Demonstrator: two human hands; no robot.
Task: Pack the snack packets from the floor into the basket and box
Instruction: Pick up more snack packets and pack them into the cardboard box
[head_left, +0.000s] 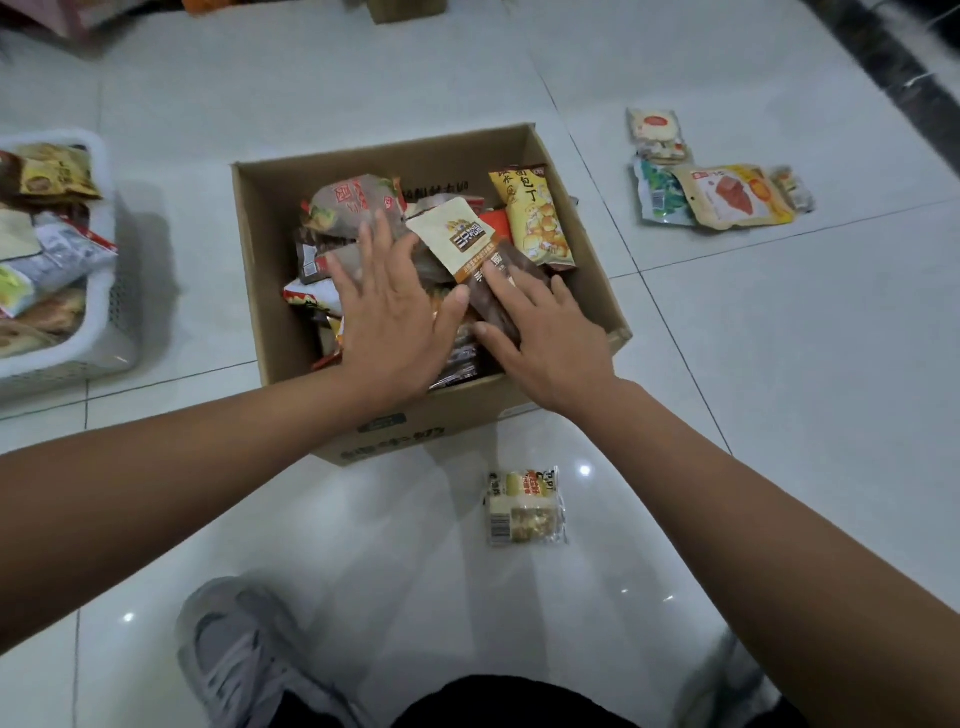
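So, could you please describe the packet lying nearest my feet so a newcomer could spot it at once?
Find the open cardboard box mid-floor. On the tiles just before its near wall lies a small squarish packet, pale with a barcode. Unlike the packets grouped far right, it lies alone.

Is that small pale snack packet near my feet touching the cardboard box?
Apart. The head view shows bare white tile between the small pale snack packet and the near wall of the brown cardboard box.
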